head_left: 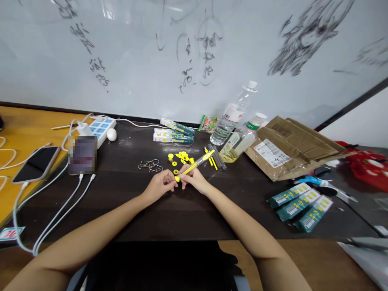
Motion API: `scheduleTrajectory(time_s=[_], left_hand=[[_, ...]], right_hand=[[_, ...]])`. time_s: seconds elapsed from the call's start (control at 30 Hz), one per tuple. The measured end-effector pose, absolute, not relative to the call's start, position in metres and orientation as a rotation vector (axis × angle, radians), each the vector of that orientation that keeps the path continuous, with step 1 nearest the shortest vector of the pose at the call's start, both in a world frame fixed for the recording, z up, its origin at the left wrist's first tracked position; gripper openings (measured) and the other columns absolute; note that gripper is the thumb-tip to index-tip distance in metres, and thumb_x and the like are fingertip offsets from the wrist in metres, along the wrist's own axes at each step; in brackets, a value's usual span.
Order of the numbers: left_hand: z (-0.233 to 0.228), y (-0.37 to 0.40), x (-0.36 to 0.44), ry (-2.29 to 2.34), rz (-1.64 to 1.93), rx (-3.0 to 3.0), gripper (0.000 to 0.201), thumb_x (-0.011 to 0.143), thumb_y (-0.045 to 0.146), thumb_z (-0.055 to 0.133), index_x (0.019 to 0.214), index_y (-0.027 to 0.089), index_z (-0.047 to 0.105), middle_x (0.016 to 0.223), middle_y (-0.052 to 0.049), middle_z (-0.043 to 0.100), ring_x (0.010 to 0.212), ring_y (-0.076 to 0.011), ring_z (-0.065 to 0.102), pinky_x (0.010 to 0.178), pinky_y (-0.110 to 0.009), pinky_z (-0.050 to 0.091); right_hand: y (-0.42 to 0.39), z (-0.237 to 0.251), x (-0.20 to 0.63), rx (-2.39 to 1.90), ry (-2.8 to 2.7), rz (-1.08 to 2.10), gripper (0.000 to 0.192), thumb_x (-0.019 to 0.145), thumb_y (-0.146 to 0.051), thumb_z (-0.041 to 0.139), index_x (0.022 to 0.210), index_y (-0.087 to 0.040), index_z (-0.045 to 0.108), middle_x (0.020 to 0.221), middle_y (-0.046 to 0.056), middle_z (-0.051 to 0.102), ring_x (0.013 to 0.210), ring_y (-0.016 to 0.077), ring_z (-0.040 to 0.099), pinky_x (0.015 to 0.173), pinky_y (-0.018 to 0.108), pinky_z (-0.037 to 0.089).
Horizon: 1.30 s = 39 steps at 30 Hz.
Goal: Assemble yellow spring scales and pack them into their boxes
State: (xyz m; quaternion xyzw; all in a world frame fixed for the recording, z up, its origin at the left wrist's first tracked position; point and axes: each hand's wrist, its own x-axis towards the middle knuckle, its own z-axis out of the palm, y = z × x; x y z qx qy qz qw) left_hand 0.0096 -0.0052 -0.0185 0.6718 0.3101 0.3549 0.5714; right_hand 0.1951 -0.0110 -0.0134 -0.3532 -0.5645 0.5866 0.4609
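Observation:
In my right hand is a slim yellow pen-like stick with a clear section, tilted up to the right. My left hand is closed in a pinch at the stick's lower end, where a small yellow piece shows between the fingertips. Whether that piece is joined to the stick, I cannot tell. Just beyond my hands lie several small yellow plastic parts, among them a yellow ring. Thin yellow sticks and dark strips rest to their right.
Bent metal wires lie left of the parts. Behind stand slim boxes, a snack packet and two bottles. Rightward are a cardboard parcel and green boxes. Phones, cables and a power strip occupy the left.

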Motion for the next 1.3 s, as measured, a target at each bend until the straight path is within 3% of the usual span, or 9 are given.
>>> scheduleTrajectory(time_s=[0.17, 0.37, 0.5, 0.63, 0.83, 1.03, 1.3], left_hand=[[-0.018, -0.003, 0.010, 0.762, 0.755, 1.621, 0.026, 0.075, 0.020, 0.061, 0.087, 0.019, 0.039, 0.066, 0.003, 0.062, 0.055, -0.0091, 0.056, 0.053, -0.020, 0.044], [-0.020, -0.004, 0.008, 0.723, 0.677, 1.757, 0.028, 0.086, 0.037, 0.053, 0.105, 0.020, 0.042, 0.063, 0.005, 0.056, 0.056, -0.0095, 0.052, 0.053, -0.020, 0.040], [-0.021, -0.002, 0.007, 0.726, 0.739, 1.838, 0.028, 0.089, 0.037, 0.047, 0.108, 0.017, 0.049, 0.067, 0.004, 0.055, 0.058, -0.0094, 0.048, 0.057, -0.022, 0.038], [-0.016, 0.001, 0.006, 0.775, 0.806, 1.898, 0.030, 0.090, 0.038, 0.044, 0.107, 0.017, 0.056, 0.078, 0.001, 0.057, 0.065, -0.0112, 0.048, 0.061, -0.023, 0.038], [-0.017, 0.013, -0.001, 0.996, 0.931, 1.914, 0.030, 0.089, 0.039, 0.043, 0.101, 0.017, 0.060, 0.078, 0.000, 0.059, 0.068, -0.0134, 0.051, 0.064, -0.024, 0.038], [-0.018, 0.020, -0.006, 1.097, 0.954, 1.911, 0.028, 0.088, 0.037, 0.043, 0.095, 0.017, 0.061, 0.072, 0.001, 0.057, 0.065, -0.0132, 0.050, 0.062, -0.023, 0.037], [-0.015, 0.015, -0.004, 1.023, 0.927, 1.998, 0.023, 0.087, 0.037, 0.048, 0.093, 0.019, 0.061, 0.065, 0.003, 0.051, 0.059, -0.0120, 0.046, 0.059, -0.023, 0.034]], right_hand=[[-0.008, -0.016, 0.196, -0.910, -1.434, 1.415, 0.026, 0.074, -0.034, 0.070, 0.078, -0.016, 0.052, 0.055, -0.008, 0.051, 0.042, 0.0049, 0.050, 0.040, 0.018, 0.051], [-0.010, -0.014, 0.194, -0.901, -1.517, 1.426, 0.027, 0.076, -0.033, 0.069, 0.087, -0.017, 0.050, 0.078, -0.003, 0.060, 0.045, 0.0037, 0.055, 0.039, 0.016, 0.048], [-0.011, -0.016, 0.194, -0.866, -1.491, 1.448, 0.030, 0.075, -0.034, 0.069, 0.088, -0.019, 0.048, 0.070, -0.007, 0.055, 0.043, 0.0037, 0.049, 0.039, 0.018, 0.049], [-0.009, -0.013, 0.197, -0.844, -1.310, 1.467, 0.029, 0.082, -0.046, 0.059, 0.091, -0.021, 0.048, 0.055, -0.009, 0.047, 0.042, 0.0064, 0.043, 0.042, 0.021, 0.050], [0.002, -0.005, 0.211, -0.853, -0.938, 1.341, 0.039, 0.085, -0.059, 0.045, 0.093, -0.021, 0.050, 0.053, -0.006, 0.049, 0.040, 0.0089, 0.041, 0.037, 0.022, 0.045], [0.010, -0.012, 0.222, -0.916, -0.910, 1.201, 0.035, 0.082, -0.050, 0.056, 0.090, -0.016, 0.059, 0.051, -0.006, 0.046, 0.039, 0.0071, 0.038, 0.036, 0.021, 0.042], [0.014, -0.015, 0.229, -0.956, -0.890, 1.085, 0.038, 0.082, -0.053, 0.054, 0.089, -0.016, 0.061, 0.049, -0.006, 0.046, 0.039, 0.0073, 0.040, 0.036, 0.020, 0.042]])
